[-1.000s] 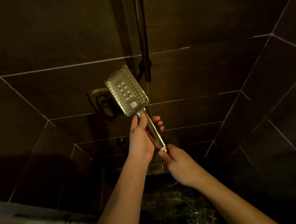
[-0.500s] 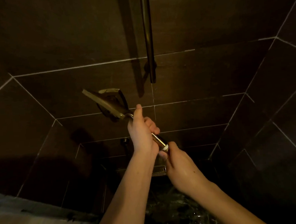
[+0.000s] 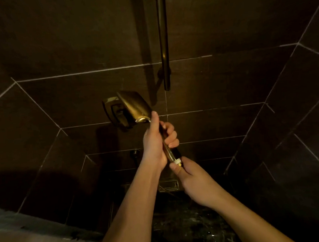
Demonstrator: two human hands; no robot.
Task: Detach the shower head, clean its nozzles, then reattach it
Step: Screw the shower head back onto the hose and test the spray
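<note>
Shower head (image 3: 135, 106) now turned, back toward camera, frame centre. Left hand (image 3: 154, 141) fingers wrapped round handle; right hand (image 3: 193, 182) pinches the threaded end (image 3: 177, 161).

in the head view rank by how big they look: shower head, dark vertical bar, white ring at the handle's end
1. dark vertical bar
2. shower head, foreshortened and nearer, so only apparent size
3. white ring
</note>
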